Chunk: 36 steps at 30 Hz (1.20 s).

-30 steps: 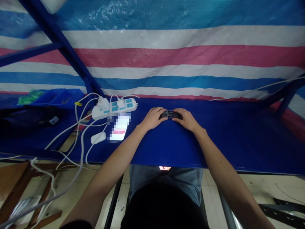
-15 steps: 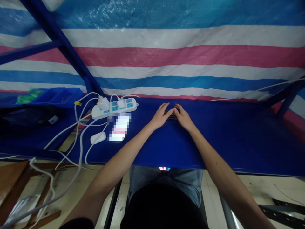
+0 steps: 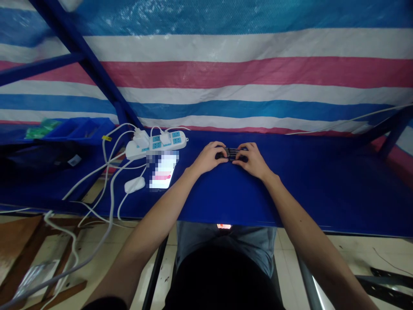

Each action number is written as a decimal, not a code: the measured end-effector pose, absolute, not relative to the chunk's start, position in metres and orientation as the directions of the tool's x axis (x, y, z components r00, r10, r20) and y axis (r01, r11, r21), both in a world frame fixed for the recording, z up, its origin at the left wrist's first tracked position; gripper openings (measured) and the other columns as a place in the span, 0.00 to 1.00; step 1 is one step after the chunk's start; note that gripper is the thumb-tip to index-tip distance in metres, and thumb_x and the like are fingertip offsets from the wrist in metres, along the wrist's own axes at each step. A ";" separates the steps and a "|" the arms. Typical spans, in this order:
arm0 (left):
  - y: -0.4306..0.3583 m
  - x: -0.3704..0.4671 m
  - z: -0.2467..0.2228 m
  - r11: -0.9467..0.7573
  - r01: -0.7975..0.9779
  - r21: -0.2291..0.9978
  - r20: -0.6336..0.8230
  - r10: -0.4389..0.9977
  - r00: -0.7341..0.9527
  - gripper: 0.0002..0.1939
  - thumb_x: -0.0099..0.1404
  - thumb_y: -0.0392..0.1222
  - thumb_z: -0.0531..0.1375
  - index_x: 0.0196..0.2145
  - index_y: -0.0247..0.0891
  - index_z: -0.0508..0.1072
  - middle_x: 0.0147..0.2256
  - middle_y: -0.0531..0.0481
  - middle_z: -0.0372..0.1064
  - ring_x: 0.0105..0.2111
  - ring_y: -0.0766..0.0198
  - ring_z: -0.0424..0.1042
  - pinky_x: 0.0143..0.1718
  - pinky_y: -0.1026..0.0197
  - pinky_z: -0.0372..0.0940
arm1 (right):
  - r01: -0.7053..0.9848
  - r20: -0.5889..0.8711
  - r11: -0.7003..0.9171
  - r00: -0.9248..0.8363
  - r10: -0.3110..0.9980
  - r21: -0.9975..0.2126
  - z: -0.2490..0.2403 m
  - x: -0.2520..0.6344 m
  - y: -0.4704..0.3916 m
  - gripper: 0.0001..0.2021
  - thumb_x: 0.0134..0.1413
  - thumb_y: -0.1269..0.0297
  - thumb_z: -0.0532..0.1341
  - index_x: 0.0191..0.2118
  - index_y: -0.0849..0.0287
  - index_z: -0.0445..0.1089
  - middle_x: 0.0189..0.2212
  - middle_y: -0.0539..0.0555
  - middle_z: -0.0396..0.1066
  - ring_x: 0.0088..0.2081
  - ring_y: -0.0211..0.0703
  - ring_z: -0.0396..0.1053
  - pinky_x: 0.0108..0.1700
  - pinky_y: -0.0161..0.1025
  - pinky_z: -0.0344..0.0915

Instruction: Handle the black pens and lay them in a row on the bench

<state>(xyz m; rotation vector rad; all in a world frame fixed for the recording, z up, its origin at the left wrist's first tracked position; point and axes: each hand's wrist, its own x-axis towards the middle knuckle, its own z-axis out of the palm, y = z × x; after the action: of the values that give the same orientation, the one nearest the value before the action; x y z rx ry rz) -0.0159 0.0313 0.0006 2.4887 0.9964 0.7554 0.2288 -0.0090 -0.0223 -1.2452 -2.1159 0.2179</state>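
On the blue table (image 3: 213,193), straight ahead, lies a small black object with several thin light lines along it (image 3: 232,153); it looks like a row or stack of slim dark pieces, but its kind is not clear. My left hand (image 3: 209,157) curls round its left end, thumb on the near side and fingers on the far side. At the right end, my right hand (image 3: 253,159) grips it in the same way. The fingers cover both ends, so only the middle shows.
Left of my hands is a white power strip (image 3: 180,140) with plugs and trailing white cables. A phone with a lit, blurred screen (image 3: 164,172) and a white adapter (image 3: 134,185) lie nearby. Blue bins (image 3: 92,129) stand far left. A striped tarp (image 3: 241,73) hangs behind.
My hands were laid over the black object with straighter fingers and thumbs meeting. Now they have moved apart to its two ends, fingers bent round it, and its middle is uncovered.
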 end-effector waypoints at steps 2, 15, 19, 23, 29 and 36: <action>0.030 -0.015 0.001 -0.702 0.522 0.485 0.348 0.703 0.620 0.05 0.65 0.43 0.70 0.38 0.43 0.80 0.55 0.48 0.71 0.58 0.52 0.69 0.64 0.41 0.62 | 0.718 0.454 0.535 -0.334 0.826 -0.446 -0.022 0.226 -0.010 0.06 0.58 0.57 0.70 0.35 0.52 0.79 0.50 0.59 0.71 0.56 0.61 0.62 0.56 0.61 0.65; 0.024 -0.012 0.013 -0.711 0.445 0.544 0.558 0.703 0.441 0.08 0.72 0.43 0.63 0.46 0.44 0.81 0.43 0.48 0.79 0.48 0.57 0.74 0.55 0.50 0.68 | 0.820 0.570 0.504 -0.286 0.771 -0.270 0.000 0.207 -0.024 0.14 0.73 0.64 0.51 0.49 0.58 0.74 0.42 0.60 0.77 0.44 0.55 0.67 0.48 0.51 0.59; 0.023 -0.010 0.013 -0.676 0.501 0.540 0.546 0.735 0.403 0.07 0.71 0.46 0.65 0.43 0.44 0.81 0.42 0.49 0.80 0.46 0.57 0.75 0.53 0.51 0.68 | 0.846 0.553 0.495 -0.320 0.769 -0.199 -0.004 0.198 -0.024 0.18 0.74 0.62 0.49 0.53 0.60 0.74 0.40 0.62 0.77 0.42 0.55 0.68 0.46 0.49 0.59; 0.021 -0.008 0.014 -0.674 0.553 0.489 0.513 0.735 0.443 0.09 0.73 0.48 0.62 0.40 0.44 0.80 0.41 0.51 0.80 0.44 0.58 0.75 0.53 0.50 0.65 | 0.851 0.569 0.487 -0.306 0.763 -0.196 -0.009 0.200 -0.023 0.19 0.74 0.63 0.49 0.48 0.59 0.77 0.34 0.60 0.77 0.40 0.54 0.67 0.43 0.48 0.59; 0.021 -0.009 0.016 -0.710 0.583 0.396 0.491 0.700 0.519 0.11 0.75 0.47 0.59 0.41 0.44 0.80 0.39 0.50 0.79 0.42 0.58 0.75 0.53 0.50 0.63 | 0.829 0.566 0.503 -0.299 0.768 -0.244 -0.010 0.202 -0.023 0.20 0.73 0.63 0.49 0.47 0.59 0.79 0.33 0.60 0.77 0.37 0.52 0.67 0.40 0.47 0.61; 0.019 -0.007 0.019 -0.716 0.625 0.311 0.462 0.689 0.558 0.16 0.78 0.47 0.53 0.41 0.43 0.80 0.39 0.49 0.80 0.42 0.56 0.74 0.51 0.49 0.61 | 0.841 0.569 0.489 -0.291 0.770 -0.232 -0.011 0.201 -0.023 0.19 0.73 0.63 0.50 0.45 0.60 0.79 0.33 0.61 0.78 0.36 0.51 0.68 0.41 0.47 0.60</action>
<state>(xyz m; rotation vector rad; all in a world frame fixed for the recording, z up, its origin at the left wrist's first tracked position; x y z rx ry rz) -0.0068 0.0190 0.0185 2.6738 1.1319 0.8676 0.2011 -0.0227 -0.0109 -1.3210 -2.1066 -0.1472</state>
